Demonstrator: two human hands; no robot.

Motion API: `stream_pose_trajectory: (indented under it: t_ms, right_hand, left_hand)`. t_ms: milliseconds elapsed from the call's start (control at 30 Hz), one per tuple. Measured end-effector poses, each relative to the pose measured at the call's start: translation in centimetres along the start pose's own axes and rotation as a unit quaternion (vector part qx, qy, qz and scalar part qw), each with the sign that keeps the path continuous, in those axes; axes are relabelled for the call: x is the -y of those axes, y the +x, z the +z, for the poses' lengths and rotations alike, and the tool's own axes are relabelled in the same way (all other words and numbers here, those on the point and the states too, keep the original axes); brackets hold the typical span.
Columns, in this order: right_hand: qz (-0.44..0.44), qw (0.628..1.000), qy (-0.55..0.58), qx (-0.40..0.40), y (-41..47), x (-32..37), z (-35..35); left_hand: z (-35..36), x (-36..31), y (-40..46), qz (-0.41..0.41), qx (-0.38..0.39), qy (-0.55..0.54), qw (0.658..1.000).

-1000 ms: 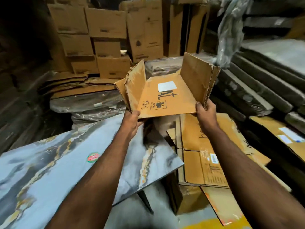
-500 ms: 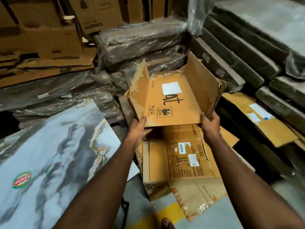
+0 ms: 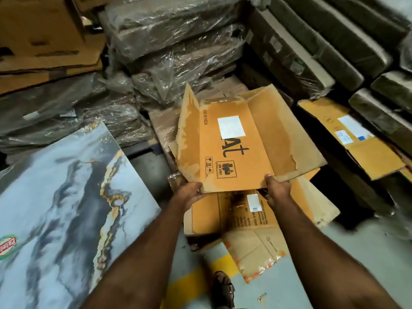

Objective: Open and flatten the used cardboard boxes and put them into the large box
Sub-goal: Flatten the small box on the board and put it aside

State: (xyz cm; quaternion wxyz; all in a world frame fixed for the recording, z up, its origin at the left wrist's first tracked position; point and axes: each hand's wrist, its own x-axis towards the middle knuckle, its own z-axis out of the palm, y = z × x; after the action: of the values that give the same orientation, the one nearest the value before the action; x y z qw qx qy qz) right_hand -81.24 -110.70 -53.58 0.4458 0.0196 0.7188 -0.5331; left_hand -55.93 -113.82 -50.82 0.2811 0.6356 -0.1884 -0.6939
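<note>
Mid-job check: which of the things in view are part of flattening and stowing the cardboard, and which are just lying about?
Part of the job:
- opened carton, gripped at its near edge by left hand and right hand
- flattened cardboard pile beneath it

Just lying about:
- marble-pattern slab
- plastic-wrapped bundles
- labelled carton at right

To my left lies a marble-patterned slab point(image 3: 66, 210), grey-blue with dark and gold veining, tilted on the floor; a round red-and-green sticker point(image 3: 7, 245) sits near its left edge. Behind it, plastic-wrapped bundles point(image 3: 174, 47) are stacked several high (the contents cannot be made out through the film). More wrapped slabs point(image 3: 323, 39) lean in a row at my upper right. The grey floor point(image 3: 365, 248) carries a yellow painted patch point(image 3: 189, 286) beneath me, and my brown sandal point(image 3: 223, 288) stands just beside that patch.
</note>
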Motion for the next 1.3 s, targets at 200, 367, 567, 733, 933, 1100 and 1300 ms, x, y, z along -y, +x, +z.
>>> stream_pose_trajectory:
  t_ms: [200, 367, 567, 733, 933, 1100, 1300]
  right_hand:
    - [0.098, 0.993, 0.027, -0.06, 2.4, -1.8, -1.3]
    - [0.162, 0.982, -0.015, -0.092, 2.0, -5.0, -3.3]
    - [0.155, 0.984, 0.074, -0.039, 2.5, -7.7, -6.3]
    - [0.132, 0.989, 0.056, -0.039, 2.9, -7.0, -7.6]
    - [0.077, 0.979, -0.189, -0.017, 2.3, -8.1, -9.2]
    - [0.012, 0.861, -0.506, 0.04, -2.5, -8.2, -8.2]
    - [0.085, 0.985, -0.139, 0.05, -2.3, -9.4, -5.1]
  left_hand:
    - [-0.5, 2.5, -0.6, -0.032, -0.017, -0.122, 0.992]
    - [-1.8, 4.8, -0.1, -0.157, -0.089, -0.156, 0.971]
    - [-0.4, 6.8, 0.1, -0.166, -0.081, -0.171, 0.968]
    - [-0.2, 8.5, 0.1, -0.188, -0.06, -0.177, 0.964]
    - [0.5, 11.5, 0.0, -0.208, -0.058, -0.157, 0.964]
    - [0.8, 12.4, -1.1, -0.221, -0.017, -0.068, 0.973]
    - [0.3, 11.1, -2.5, -0.162, 0.025, 0.11, 0.98]
